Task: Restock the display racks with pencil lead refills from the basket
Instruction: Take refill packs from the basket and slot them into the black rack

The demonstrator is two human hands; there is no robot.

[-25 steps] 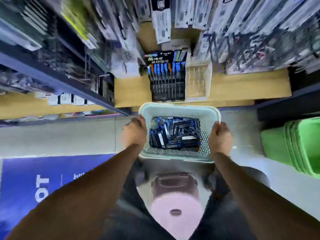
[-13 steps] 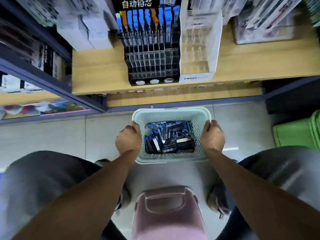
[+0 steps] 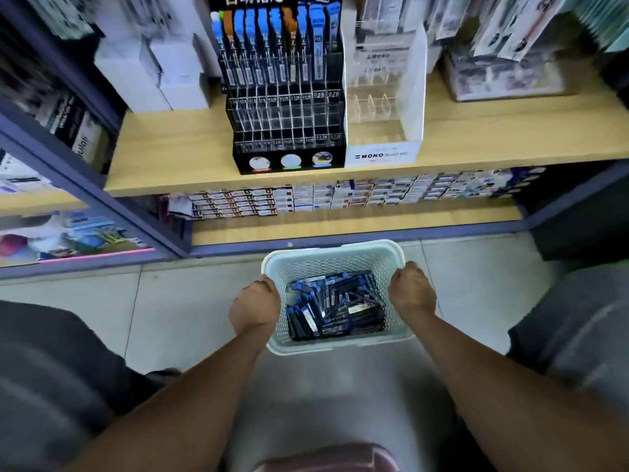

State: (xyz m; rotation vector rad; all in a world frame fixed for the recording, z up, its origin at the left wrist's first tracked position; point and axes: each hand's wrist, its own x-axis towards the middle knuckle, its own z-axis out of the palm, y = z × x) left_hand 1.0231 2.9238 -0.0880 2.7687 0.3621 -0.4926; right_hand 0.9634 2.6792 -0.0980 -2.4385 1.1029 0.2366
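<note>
I hold the pale green perforated plastic basket [image 3: 335,344] low over the grey tiled floor [image 3: 190,308], near the front edge of the wooden shelf [image 3: 170,158]. My left hand [image 3: 253,310] and right hand [image 3: 412,290] each curl their fingers over a side rim. A loose heap of slim blue-and-black pencil lead refill cases [image 3: 335,310] covers its bottom. They look light, rigid and slick, best pinched singly by the long edges. The black tiered display rack [image 3: 287,97] stands on the shelf with its lower rows empty.
</note>
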